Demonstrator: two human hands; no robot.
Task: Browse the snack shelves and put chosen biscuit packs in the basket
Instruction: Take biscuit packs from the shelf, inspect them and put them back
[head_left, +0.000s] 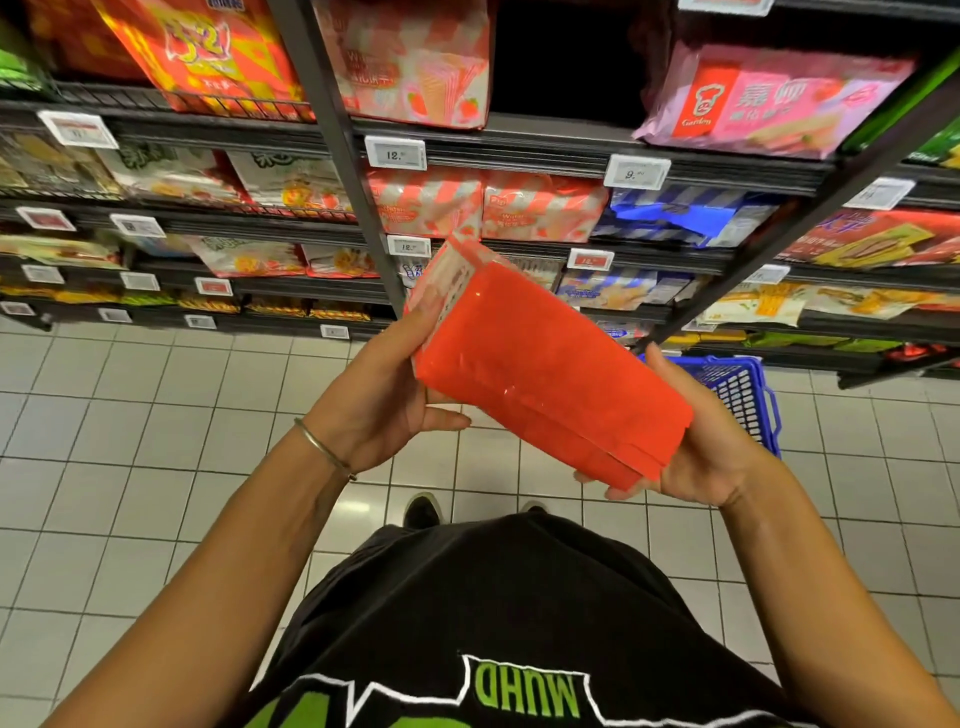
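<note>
I hold a long red biscuit pack (545, 369) in front of me with both hands, its plain red side facing up and tilted down to the right. My left hand (384, 395) grips its upper left end, and my right hand (696, 447) supports the lower right end from beneath. A blue plastic basket (737, 389) sits on the floor behind my right hand, mostly hidden by the pack and hand. What lies inside the basket is not visible.
Dark metal shelves (519, 135) full of wafer and biscuit packs rise ahead, with white price tags (396, 154) on their edges. A shelf upright (343, 156) runs diagonally in front of me. White tiled floor (156, 441) spreads to the left. My shoes (422, 512) show below the pack.
</note>
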